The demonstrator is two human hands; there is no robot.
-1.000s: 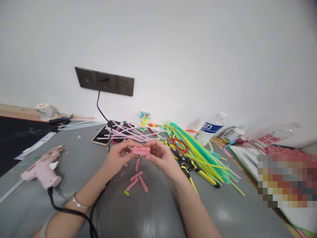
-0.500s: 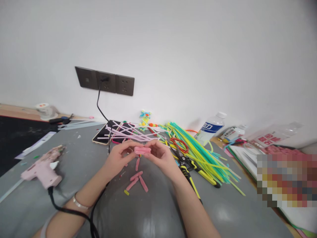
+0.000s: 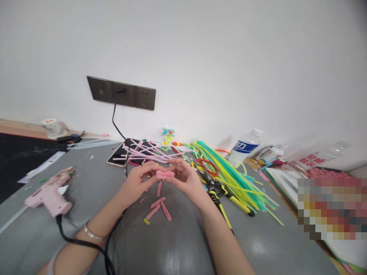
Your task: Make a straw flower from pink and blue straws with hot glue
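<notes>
"Head view: where is the work, and what are the hands doing?"

"It's all at the pink bundle [image 3: 164,174], which sits between the hands, seemingly above the surface [image 3: 177,248]. The left hand [image 3: 139,179] pinches its left end between thumb and fingers. The right hand [image 3: 186,178] is curled at its other end, thumb right by it, upper fingers a little raised. Whether it truly grips, I can't tell."

"Which step would you call that?"

"I'd judge it's lining up or pressing together short fuzzy lengths. The bundle looks like several lying side by side, though how they're joined doesn't show."

"Anything more of the same nearby?"

"Loose pink pieces [image 3: 157,203] lie nearer the person than the bundle, with a small yellow piece [image 3: 146,221] at one end of the group. A pink glue gun [image 3: 53,198] lies well to the bundle's left, and yellow-handled pliers [image 3: 213,187] lie to its right."

"So what does the next move call for?"

"A light, even pinch at both ends, I'd say. The fuzz looks soft, so the lengths could slip out of line if one side squeezes harder."
</notes>
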